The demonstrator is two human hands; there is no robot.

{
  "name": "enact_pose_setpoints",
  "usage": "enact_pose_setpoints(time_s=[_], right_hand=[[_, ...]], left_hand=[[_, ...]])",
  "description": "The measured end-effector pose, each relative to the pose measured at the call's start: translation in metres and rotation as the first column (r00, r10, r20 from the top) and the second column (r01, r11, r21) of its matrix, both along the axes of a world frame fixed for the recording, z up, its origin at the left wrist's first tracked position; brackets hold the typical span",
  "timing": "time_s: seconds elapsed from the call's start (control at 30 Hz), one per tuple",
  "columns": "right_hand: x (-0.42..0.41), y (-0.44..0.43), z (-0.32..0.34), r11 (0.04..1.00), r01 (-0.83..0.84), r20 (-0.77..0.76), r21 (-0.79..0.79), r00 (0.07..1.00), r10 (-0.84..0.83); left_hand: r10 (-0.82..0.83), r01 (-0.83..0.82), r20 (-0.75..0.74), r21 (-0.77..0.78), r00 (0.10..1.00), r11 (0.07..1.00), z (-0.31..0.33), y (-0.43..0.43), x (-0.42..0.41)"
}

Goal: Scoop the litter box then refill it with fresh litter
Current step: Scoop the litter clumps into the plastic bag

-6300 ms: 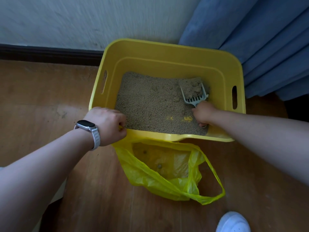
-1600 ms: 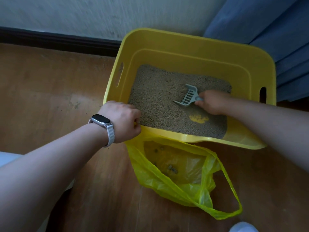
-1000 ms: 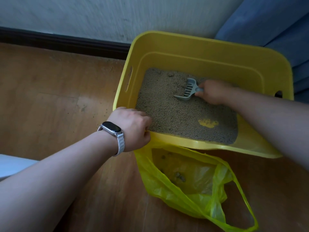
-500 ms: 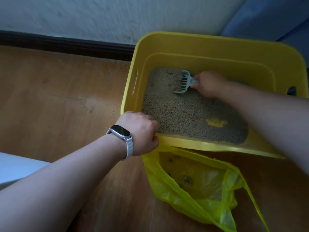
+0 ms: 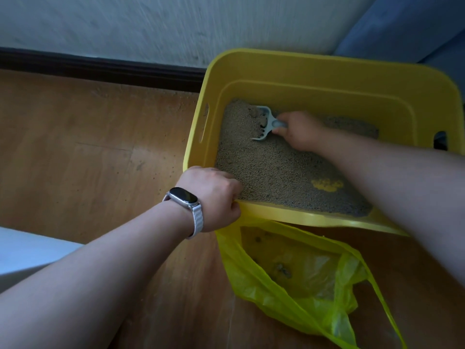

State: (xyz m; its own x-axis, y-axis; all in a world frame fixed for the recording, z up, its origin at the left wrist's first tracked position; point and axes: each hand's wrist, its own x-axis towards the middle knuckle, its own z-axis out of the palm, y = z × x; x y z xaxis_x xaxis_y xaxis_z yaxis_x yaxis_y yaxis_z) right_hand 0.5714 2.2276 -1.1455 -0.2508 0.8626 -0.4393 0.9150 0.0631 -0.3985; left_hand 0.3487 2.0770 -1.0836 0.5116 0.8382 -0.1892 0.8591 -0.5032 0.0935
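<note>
A yellow plastic litter box (image 5: 327, 69) stands on the wooden floor against the wall, holding tan litter (image 5: 271, 167). My right hand (image 5: 299, 129) grips the handle of a grey slotted scoop (image 5: 264, 122), whose head is dug into the litter at the box's far left corner with a clump of litter in it. My left hand (image 5: 214, 197), with a watch on the wrist, grips the box's near left rim. A bare yellow patch of the box floor (image 5: 324, 185) shows through the litter near the front.
An open yellow plastic bag (image 5: 297, 268) with a few dark clumps inside lies on the floor just in front of the box. A dark skirting board (image 5: 100, 69) runs along the wall. Blue curtain (image 5: 407, 26) hangs at the back right.
My right hand has pushed the scoop leftward and away across the litter into the far left corner, where it now holds litter. My left hand stays on the rim. The view has shifted left.
</note>
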Motion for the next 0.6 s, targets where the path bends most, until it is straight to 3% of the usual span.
enact_pose_setpoints(time_s=[0.33,0.6], right_hand=[[0.008,-0.038,0.017,1.0,-0.014,-0.156,0.013,0.988,0.016],[0.053,-0.068,0.047,0.977,0.195,-0.176,0.085,0.968,-0.177]], left_hand=[[0.0,0.0,-0.031,-0.011,1.0,1.0,0.002,0.001,0.0],[-0.001,-0.003,-0.072,-0.059,0.997,0.998,0.007,0.002,0.001]])
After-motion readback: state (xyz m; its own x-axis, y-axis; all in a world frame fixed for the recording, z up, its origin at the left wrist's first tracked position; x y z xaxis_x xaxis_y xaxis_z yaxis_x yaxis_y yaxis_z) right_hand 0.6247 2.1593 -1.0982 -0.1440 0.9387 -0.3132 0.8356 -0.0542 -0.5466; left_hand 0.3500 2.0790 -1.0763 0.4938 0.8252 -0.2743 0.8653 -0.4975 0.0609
